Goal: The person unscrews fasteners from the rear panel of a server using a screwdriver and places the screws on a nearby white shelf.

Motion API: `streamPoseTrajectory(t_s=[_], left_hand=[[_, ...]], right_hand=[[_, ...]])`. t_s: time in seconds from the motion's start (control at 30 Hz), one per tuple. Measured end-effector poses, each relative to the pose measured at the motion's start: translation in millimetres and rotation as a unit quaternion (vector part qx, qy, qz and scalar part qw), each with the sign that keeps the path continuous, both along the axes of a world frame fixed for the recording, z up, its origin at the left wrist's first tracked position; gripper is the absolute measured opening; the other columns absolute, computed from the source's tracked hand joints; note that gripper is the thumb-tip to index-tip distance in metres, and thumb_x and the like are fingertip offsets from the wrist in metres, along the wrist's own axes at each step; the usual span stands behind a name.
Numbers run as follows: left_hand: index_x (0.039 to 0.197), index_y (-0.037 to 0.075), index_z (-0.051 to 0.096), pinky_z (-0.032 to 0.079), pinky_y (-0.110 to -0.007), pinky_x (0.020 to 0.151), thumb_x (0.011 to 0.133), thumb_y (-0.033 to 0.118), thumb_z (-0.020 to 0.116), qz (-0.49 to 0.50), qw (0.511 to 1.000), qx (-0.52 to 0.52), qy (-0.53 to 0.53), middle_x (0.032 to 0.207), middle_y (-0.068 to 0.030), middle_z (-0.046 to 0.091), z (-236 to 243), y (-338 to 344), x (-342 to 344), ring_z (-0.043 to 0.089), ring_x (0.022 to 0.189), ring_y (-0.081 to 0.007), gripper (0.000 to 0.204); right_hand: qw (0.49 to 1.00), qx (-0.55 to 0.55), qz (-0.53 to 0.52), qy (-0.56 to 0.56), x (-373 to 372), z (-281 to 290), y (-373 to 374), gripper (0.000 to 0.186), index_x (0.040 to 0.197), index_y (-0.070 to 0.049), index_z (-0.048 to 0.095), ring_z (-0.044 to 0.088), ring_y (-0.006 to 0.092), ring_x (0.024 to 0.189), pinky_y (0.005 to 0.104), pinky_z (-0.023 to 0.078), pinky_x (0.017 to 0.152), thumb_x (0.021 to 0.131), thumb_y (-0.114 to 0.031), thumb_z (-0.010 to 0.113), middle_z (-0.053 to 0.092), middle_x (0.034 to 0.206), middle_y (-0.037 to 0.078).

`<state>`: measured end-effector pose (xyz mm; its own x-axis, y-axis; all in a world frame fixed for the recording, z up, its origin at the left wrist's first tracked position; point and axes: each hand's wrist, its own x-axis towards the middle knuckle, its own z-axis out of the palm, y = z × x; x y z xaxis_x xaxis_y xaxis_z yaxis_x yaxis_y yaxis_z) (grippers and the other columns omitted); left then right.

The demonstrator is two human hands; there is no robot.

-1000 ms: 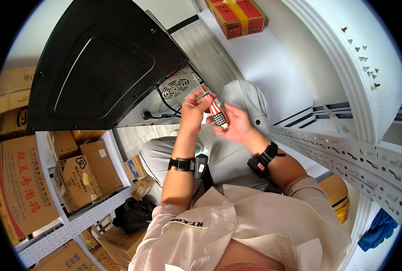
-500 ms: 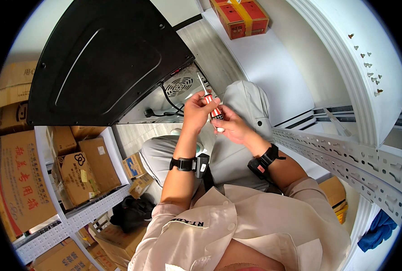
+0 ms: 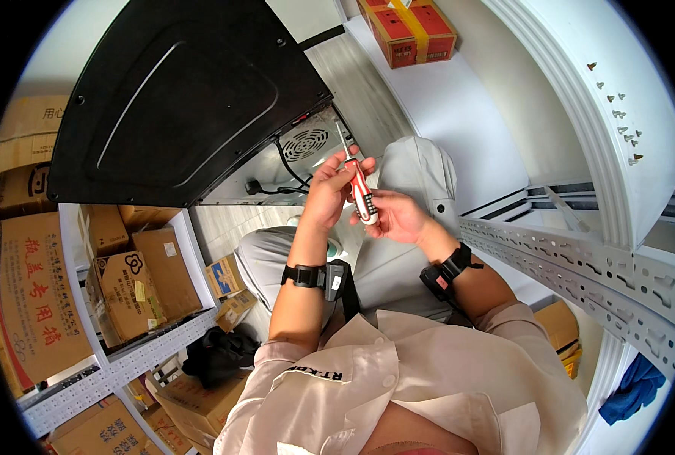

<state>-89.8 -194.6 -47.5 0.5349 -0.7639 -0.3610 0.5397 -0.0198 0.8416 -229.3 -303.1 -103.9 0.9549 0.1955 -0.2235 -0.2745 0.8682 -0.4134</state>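
Observation:
A screwdriver with a red and white handle and a black-patterned end points its thin metal shaft up and away. My left hand pinches the front of the handle between thumb and fingers. Around the butt end lies my right hand, palm partly turned up. A right fingertip shows left of the handle, and the thumb is by its right side; the other right fingers are partly hidden. Beyond the hands is a metal appliance base with a round vent and black cables, joined to a large black panel.
Several small screws sit on the white surface at right. A perforated metal shelf post runs close to my right arm. Cardboard boxes fill the shelves at left. A red taped box stands on the white shelf ahead.
The screwdriver has turned in my fingers, its handle now showing more red and white. My right hand has loosened and shifted a little right and down, with its palm more exposed.

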Motion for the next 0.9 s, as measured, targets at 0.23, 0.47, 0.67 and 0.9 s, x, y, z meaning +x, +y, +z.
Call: streamPoseTrajectory(t_s=[0.23, 0.47, 0.67, 0.9], left_hand=[[0.124, 0.002, 0.054, 0.050, -0.027, 0.075, 0.084, 0.011, 0.074, 0.006, 0.985, 0.109, -0.135, 0.096, -0.0055, 0.067, -6.0, -8.1, -7.5, 0.063, 0.083, -0.0111, 0.046], [0.127, 0.001, 0.049, 0.055, -0.030, 0.078, 0.089, 0.005, 0.064, 0.023, 0.997, 0.050, -0.046, 0.105, -0.0156, 0.069, -8.0, -2.1, -2.6, 0.068, 0.086, -0.0207, 0.041], [0.129, 0.001, 0.048, 0.055, -0.030, 0.076, 0.090, 0.005, 0.063, 0.017, 1.000, -0.003, 0.004, 0.106, -0.0134, 0.068, 3.9, -2.0, -5.0, 0.067, 0.088, -0.0187, 0.042], [0.125, -0.001, 0.052, 0.052, -0.026, 0.073, 0.080, 0.011, 0.077, -0.019, 0.980, 0.116, -0.158, 0.087, -0.0034, 0.065, -5.2, -8.2, -8.4, 0.064, 0.080, -0.0132, 0.053]], right_hand=[[0.997, -0.024, -0.071, -0.004, 2.0, -15.4, 6.1, 0.041, 0.123, -0.015, 0.046, 0.045, 0.0073, 0.066, 0.0221, 0.034, 0.053, 0.089, -0.012, 0.067, 0.050, 0.090, -0.002], [1.000, 0.025, -0.012, -0.008, 0.7, 2.1, 0.8, 0.040, 0.126, -0.013, 0.048, 0.051, 0.0141, 0.068, 0.0273, 0.038, 0.061, 0.094, -0.035, 0.055, 0.059, 0.101, 0.007], [0.999, 0.046, 0.002, -0.028, -3.0, 5.7, -5.6, 0.044, 0.132, -0.011, 0.048, 0.059, 0.0193, 0.078, 0.0294, 0.045, 0.068, 0.094, -0.033, 0.050, 0.061, 0.114, 0.015], [0.993, -0.077, -0.086, -0.007, 2.2, -8.7, 5.3, 0.050, 0.133, -0.014, 0.043, 0.056, 0.0112, 0.085, 0.0272, 0.044, 0.067, 0.088, -0.012, 0.066, 0.056, 0.105, 0.002]])
